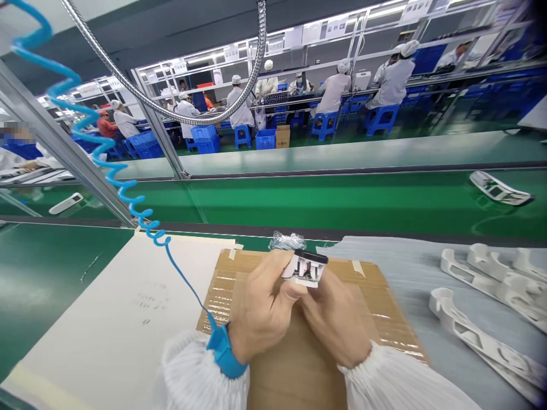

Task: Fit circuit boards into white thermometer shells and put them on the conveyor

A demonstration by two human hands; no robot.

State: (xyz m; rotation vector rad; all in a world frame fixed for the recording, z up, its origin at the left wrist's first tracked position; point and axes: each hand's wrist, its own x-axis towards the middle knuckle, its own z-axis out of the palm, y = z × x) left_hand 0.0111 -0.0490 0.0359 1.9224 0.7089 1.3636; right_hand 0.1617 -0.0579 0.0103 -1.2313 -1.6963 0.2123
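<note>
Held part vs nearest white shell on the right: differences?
Colour: the held part is white with a black edge; the shell is plain white.
Pose: the held part is up in the left hand; the shell lies on the grey sheet.
Shared: both show white surfaces.

White light falls evenly over us from strip lights [376, 10] high beyond the far edge of the green belt [325, 205], which gives back a pale sheen near its right end. Glare streaks the tape [217, 302] along the left and right edges of the cardboard [294, 370]. Shadows are soft. The right hand [337, 319] is motion-blurred; the left hand [262, 304] looks crisper. White parts [487, 336] by the surface's right edge look stretched.
</note>
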